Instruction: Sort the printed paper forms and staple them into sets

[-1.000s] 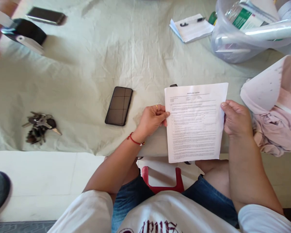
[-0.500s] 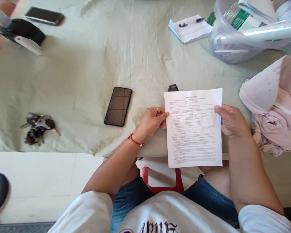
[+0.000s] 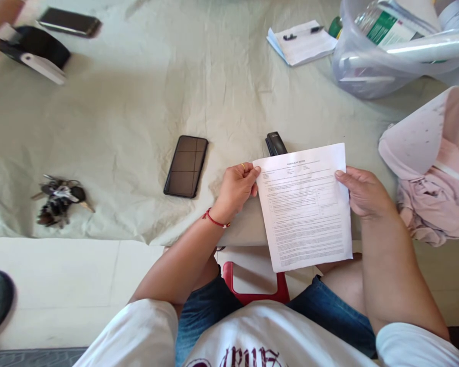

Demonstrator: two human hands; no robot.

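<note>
Between my two hands hangs a white printed sheet of paper [image 3: 306,214], slightly tilted, over the table's front edge and my lap. Whether it is one sheet or a thin stack I cannot tell. My left hand [image 3: 239,186] pinches its upper left corner, thumb on the front. On the right edge, a little below the top, my right hand [image 3: 365,191] grips it with the thumb in front and the fingers behind. A black stapler [image 3: 276,143] lies just beyond the paper, its near end hidden by it. The phone [image 3: 185,166] rests to the left of my left hand.
On the cloth-covered table [image 3: 130,127] lie keys [image 3: 61,199] at left, a second phone [image 3: 69,22] and a black-and-white object [image 3: 38,53] at far left. A notepad [image 3: 302,43], a clear plastic tub [image 3: 363,76] and pink cloth [image 3: 424,199] are at right.
The paper has tilted, its left top corner shifting left and its bottom edge swinging right and down. More of the stapler shows. My left hand has moved slightly up and left.
</note>
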